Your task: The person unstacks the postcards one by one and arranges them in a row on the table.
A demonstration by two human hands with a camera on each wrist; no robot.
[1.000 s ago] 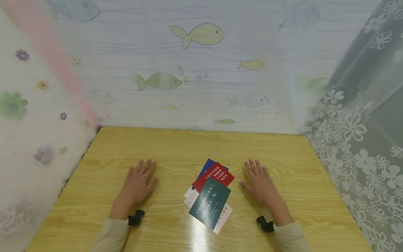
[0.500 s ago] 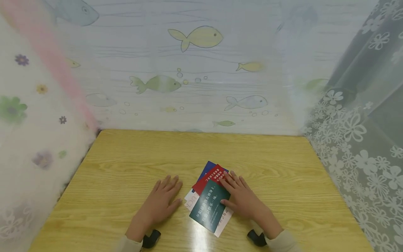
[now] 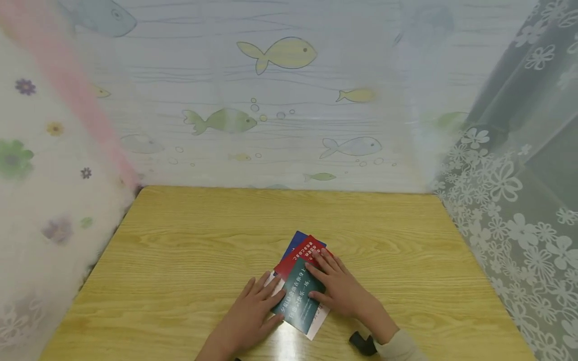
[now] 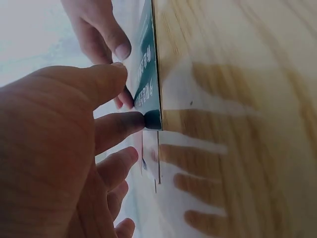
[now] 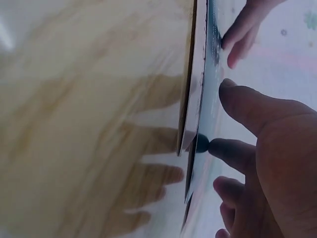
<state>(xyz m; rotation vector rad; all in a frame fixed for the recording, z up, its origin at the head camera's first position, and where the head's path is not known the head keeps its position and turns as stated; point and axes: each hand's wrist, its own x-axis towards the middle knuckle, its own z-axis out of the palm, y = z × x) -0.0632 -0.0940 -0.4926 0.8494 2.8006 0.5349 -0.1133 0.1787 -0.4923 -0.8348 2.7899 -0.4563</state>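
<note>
A loose, fanned pile of printed cards lies on the table, topped by a dark green card (image 3: pixel 298 301) with white lettering. Under it show a red card (image 3: pixel 294 257), a blue card (image 3: pixel 294 242) and a pale pink card (image 3: pixel 317 323). My left hand (image 3: pixel 250 316) is at the pile's left side, its relaxed fingers over the green card's left corner. From the right, my right hand (image 3: pixel 340 286) spreads its fingers over the green and red cards. In the left wrist view the index fingertip (image 4: pixel 133 120) is right at the green card's corner.
The wood-grain table (image 3: pixel 180 240) reaches back to a fish-print curtain (image 3: pixel 289 125). A floral curtain (image 3: pixel 58 190) hangs at the left, and a sheer flowered one (image 3: pixel 506 200) at the right. A black wrist device (image 3: pixel 363 344) sits by the right wrist.
Both hands have moved inward from the table on either side to the card pile. The right hand reached the cards first, then the left. The cards have stayed nearly in place.
</note>
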